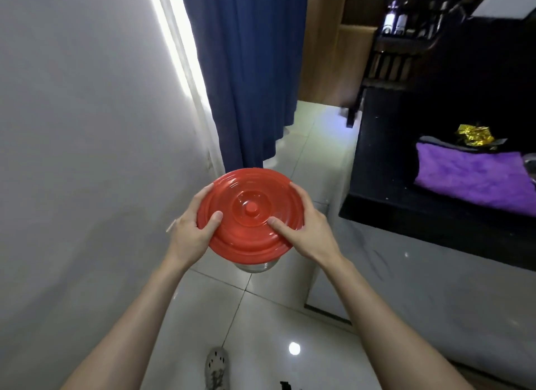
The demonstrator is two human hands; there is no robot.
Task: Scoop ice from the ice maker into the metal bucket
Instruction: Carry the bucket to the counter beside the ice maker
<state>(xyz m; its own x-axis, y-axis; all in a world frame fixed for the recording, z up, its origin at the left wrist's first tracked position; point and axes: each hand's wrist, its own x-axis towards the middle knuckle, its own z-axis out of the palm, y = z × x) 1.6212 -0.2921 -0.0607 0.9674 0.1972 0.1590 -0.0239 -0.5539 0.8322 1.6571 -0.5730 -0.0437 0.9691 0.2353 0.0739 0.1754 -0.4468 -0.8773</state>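
Shiny bucket (255,266) held mid-air over tiled floor (290,311), mostly hidden under red lid (251,215). Left hand (193,228) and right hand (308,225) both grasp the lid's rim, thumbs on top. Blue curtain (246,70) behind; purple cloth (475,177) on black counter (406,215) at right.

From where I stand this looks like a lived-in indoor room, a home or a small bar corner; I cannot tell which. The floor (261,325) is glossy white tile that mirrors a ceiling light. A plain white wall (87,128) runs along 1 side, and a long blue curtain (246,70) hangs to the floor beside a bright strip of daylight. Opposite is a black counter (406,206) with a folded purple cloth (475,177) and crumpled gold foil (474,135) on it. Further back, past a wooden panel (322,55), dark shelves (406,38) hold at least 2 bottles (396,19).
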